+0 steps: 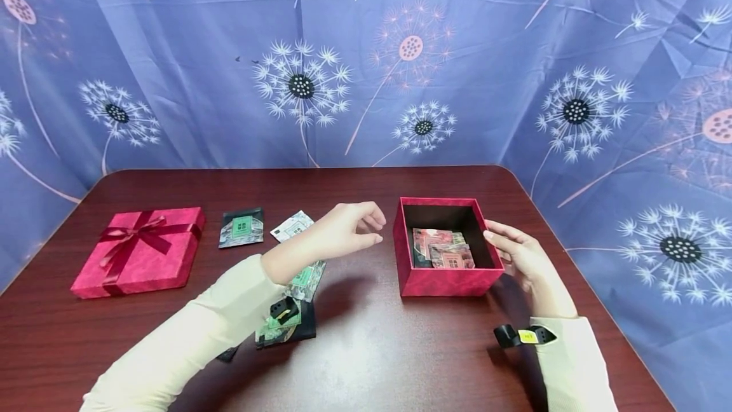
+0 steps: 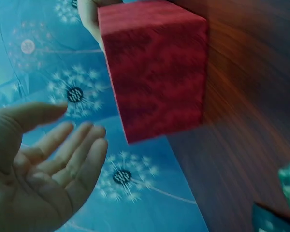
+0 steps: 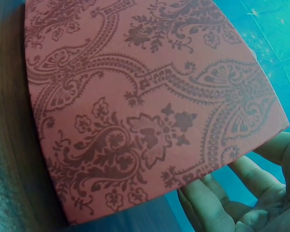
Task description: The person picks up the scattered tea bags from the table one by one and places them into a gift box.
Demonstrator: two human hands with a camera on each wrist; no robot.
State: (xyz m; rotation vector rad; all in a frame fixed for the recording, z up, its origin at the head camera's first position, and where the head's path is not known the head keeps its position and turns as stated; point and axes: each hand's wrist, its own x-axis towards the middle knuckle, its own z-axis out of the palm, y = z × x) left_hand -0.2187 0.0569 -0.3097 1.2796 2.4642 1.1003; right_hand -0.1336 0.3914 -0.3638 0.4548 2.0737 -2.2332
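Observation:
An open red gift box (image 1: 448, 283) stands on the right half of the table, with several printed sachets (image 1: 452, 256) inside. My right hand (image 1: 523, 256) holds its right wall, fingertips at the rim; in the right wrist view the patterned wall (image 3: 150, 111) partly hides the fingers. My left hand (image 1: 349, 227) hovers left of the box, empty, fingers loosely bent and thumb apart. The left wrist view shows that palm (image 2: 48, 179) facing up near the box's side (image 2: 157, 82). Beneath the left forearm lie green-labelled sachets (image 1: 309, 278), partly covered.
A red lid (image 1: 151, 250) with a ribbon bow lies at the left. Near it is a dark sachet (image 1: 241, 229) with a green label, and a pale sachet (image 1: 291, 226) lies farther right. A blue dandelion-print cloth (image 1: 366, 68) hangs behind the table (image 1: 366, 361).

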